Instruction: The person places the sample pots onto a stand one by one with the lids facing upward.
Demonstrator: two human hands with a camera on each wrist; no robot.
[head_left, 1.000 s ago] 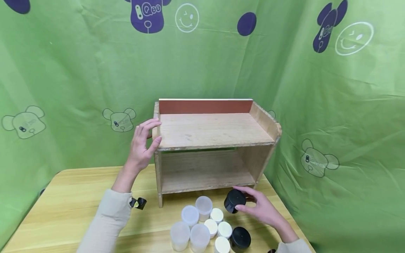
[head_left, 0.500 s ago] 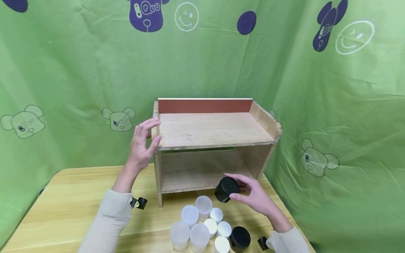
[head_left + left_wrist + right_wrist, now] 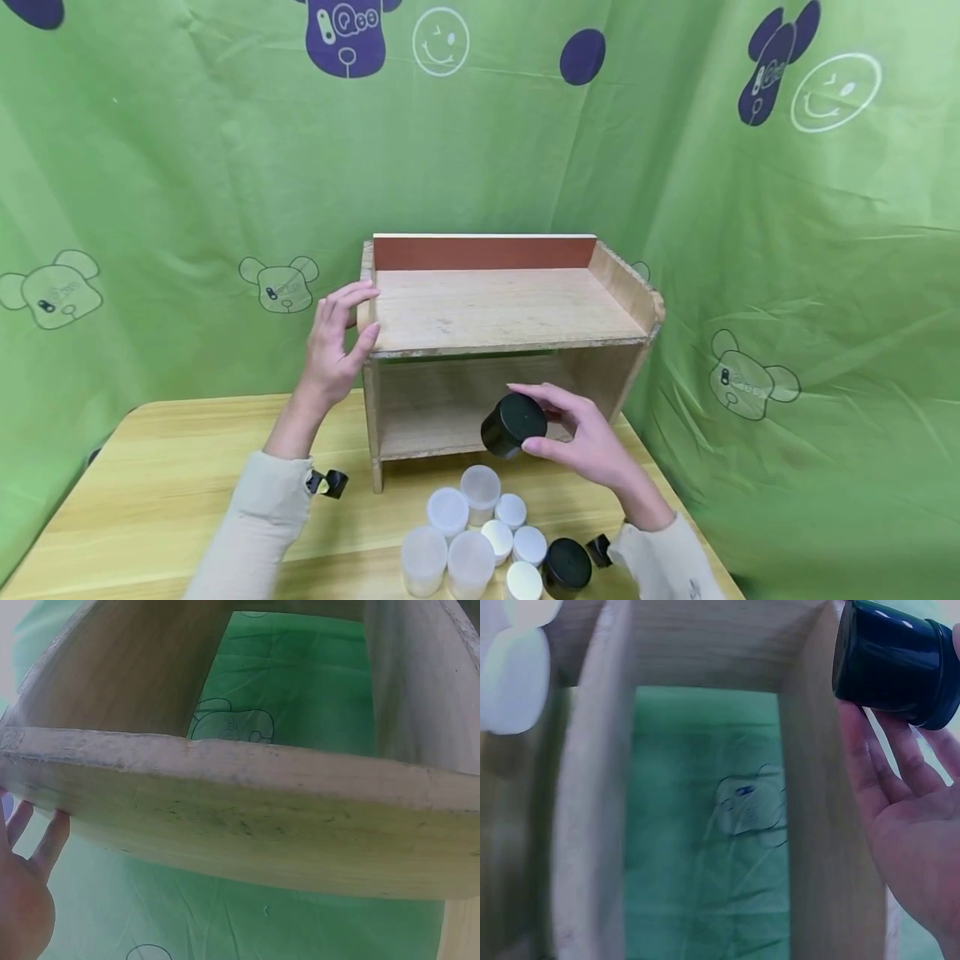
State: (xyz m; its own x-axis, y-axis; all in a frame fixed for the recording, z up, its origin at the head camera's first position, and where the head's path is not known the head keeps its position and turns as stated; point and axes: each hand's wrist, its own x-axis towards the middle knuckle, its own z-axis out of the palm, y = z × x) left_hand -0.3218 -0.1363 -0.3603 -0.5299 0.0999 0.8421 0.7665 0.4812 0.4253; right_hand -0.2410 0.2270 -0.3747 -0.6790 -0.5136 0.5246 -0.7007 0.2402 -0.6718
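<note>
My right hand grips a black lidded jar between thumb and fingers, tilted, in front of the lower shelf opening. In the right wrist view the same jar is glossy and lies across the fingers. My left hand rests on the left side panel of the wooden shelf, thumb at the front edge and fingers over the top. The left wrist view shows the fingers against the outside of that panel. Below the held jar, on the table, stand several frosted clear jars, several small white-lidded jars and a second black jar.
The two-tier shelf stands on a wood-grain table, its upper board backed by a reddish-brown strip and its lower board open at the front. Green printed cloth hangs behind and on both sides.
My right hand has lifted the black jar and carried it up and to the left, from beside the small jars to the front of the lower shelf. The left hand has stayed on the side panel.
</note>
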